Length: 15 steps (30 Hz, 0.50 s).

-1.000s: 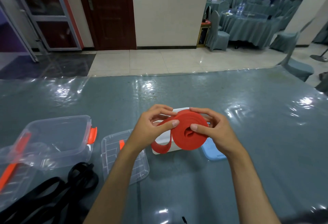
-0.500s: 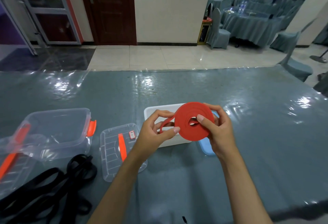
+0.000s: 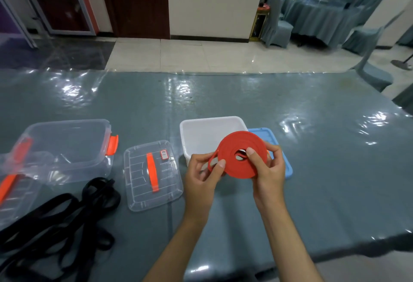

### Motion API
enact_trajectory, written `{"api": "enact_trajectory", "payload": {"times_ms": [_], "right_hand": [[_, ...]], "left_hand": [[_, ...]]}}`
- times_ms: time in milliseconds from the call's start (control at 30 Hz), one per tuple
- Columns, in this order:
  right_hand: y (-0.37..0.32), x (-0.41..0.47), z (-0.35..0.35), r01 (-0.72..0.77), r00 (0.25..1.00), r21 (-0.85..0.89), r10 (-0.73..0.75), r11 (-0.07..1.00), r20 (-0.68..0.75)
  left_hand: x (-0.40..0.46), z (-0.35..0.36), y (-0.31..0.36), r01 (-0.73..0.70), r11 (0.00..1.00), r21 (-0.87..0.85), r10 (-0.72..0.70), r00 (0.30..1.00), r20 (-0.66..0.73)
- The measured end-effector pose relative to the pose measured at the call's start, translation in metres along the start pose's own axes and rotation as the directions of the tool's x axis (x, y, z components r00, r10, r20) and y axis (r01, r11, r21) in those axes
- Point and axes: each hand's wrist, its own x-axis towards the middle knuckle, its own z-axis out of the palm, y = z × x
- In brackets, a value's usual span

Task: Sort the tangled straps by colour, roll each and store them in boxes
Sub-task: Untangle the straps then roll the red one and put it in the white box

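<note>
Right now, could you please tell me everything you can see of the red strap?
The red strap is a flat, matte band, rubbery-looking, wound into a near-complete disc with a small open centre. A short loose tail curves off its left side. It is held in the air, face tilted toward the camera, over the white box. The left hand pinches the tail; the right hand grips the coil.

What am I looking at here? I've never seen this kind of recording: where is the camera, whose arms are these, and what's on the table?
The camera sits on a person's head, looking down at their own bare hands. The right hand holds a rolled red strap; the left hand pinches its loose end. Just behind the roll is an open white box with a blue lid beside it. On the left of the table stand a clear box, its clear lid and tangled black straps.
</note>
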Motion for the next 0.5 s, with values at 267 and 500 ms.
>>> {"api": "enact_trajectory", "payload": {"times_ms": [267, 500], "right_hand": [[0.008, 0.003, -0.005, -0.148, 0.989, 0.09, 0.148, 0.985, 0.003], [0.001, 0.035, -0.021, -0.245, 0.952, -0.099, 0.259, 0.964, 0.164]], "left_hand": [[0.009, 0.003, 0.002, 0.202, 0.967, -0.154, -0.202, 0.979, 0.021], [0.05, 0.002, 0.003, 0.216, 0.973, -0.088, -0.22, 0.974, -0.051]]}}
